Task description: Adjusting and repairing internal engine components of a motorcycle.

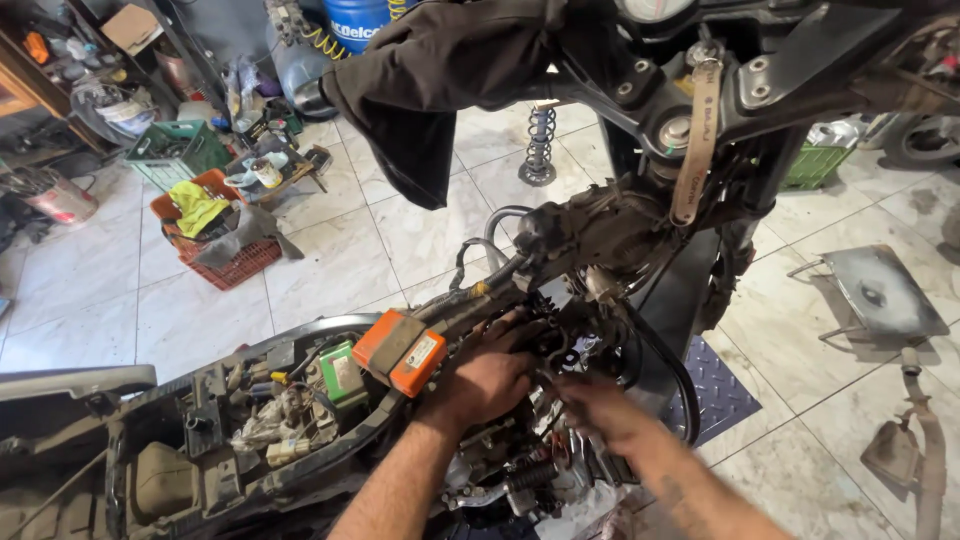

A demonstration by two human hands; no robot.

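I look down on a stripped motorcycle frame (250, 420) with its engine bay (560, 330) exposed. My left hand (485, 380) rests on the greasy engine parts just right of an orange box (400, 350) strapped to the frame, fingers curled into the machinery. My right hand (600, 405) is blurred and reaches into the same cavity from the right, fingers bent among hoses and cables; I cannot tell whether it grips a part. A green unit (340, 372) sits left of the orange box. A dark cloth (430, 80) hangs over the handlebar.
Steering head and a hanging tan strap (697, 140) rise above the engine. On the tiled floor: a red crate (225, 255) with a yellow rag, a green crate (175, 150), a coil spring (540, 145), a grey metal panel (880, 290), a checker-plate mat (715, 390).
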